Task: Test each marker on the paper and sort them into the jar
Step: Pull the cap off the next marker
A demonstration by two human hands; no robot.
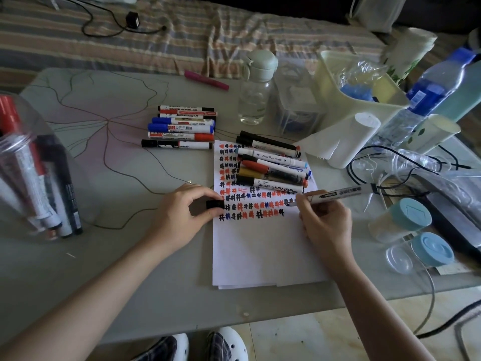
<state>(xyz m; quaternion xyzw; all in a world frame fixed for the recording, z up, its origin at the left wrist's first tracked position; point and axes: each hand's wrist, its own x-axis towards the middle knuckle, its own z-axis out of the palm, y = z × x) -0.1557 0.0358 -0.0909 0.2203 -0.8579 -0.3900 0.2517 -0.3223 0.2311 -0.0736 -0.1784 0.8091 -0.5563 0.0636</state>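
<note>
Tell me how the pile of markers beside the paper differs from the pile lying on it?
The pile beside the paper lies on the bare table; the pile on the paper covers some test marks. The first lies level and neatly stacked, the second slants and is looser. Both hold capped markers in mixed colours.

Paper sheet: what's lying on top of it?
A pile of markers lies on the paper at its far end, with rows of red, black and blue test marks below. Marks under the pile are hidden.

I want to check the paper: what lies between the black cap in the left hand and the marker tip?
In the head view, only rows of test marks on the paper.
</note>
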